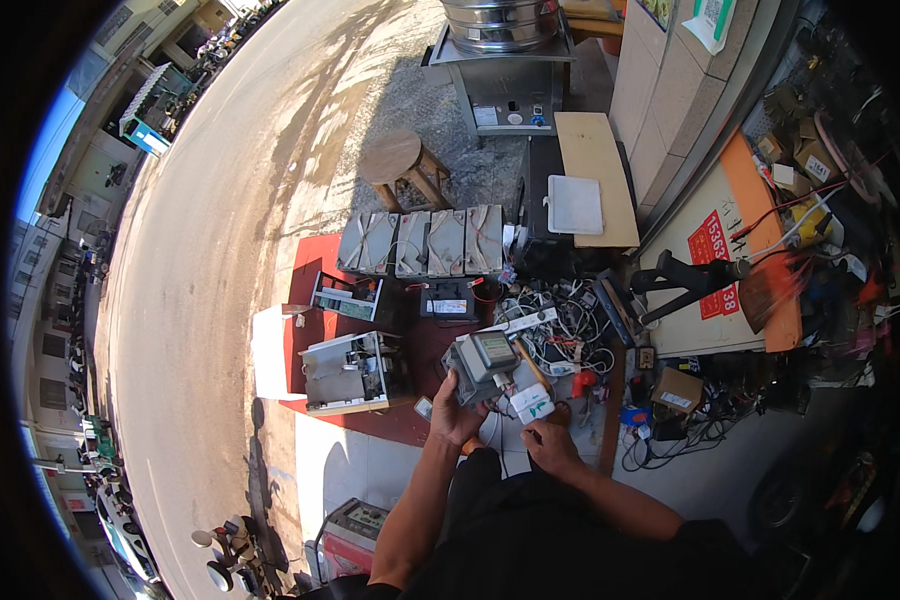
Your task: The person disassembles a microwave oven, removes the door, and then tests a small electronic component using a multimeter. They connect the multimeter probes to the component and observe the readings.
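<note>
My left hand [455, 412] is closed around the near left side of a grey boxy device [486, 354] with a raised, rounded cover. The device is held up in front of me, tilted; its exact kind I cannot make out. My right hand [554, 446] is closed at the near edge of a small white block with green marks [532, 403], which sits against the near right corner of the grey device. Whether the two are joined is hard to tell. An orange-brown stick [533, 364] shows just beyond the block. My right fingertips are partly hidden.
Tangled cables [570, 325] and a white power strip [518, 321] lie beyond my hands. Several batteries [450, 243] stand in a row on red matting, near an opened metal case [355, 370]. A wooden stool [400, 160] is farther off; a cluttered workbench [770, 240] stands right.
</note>
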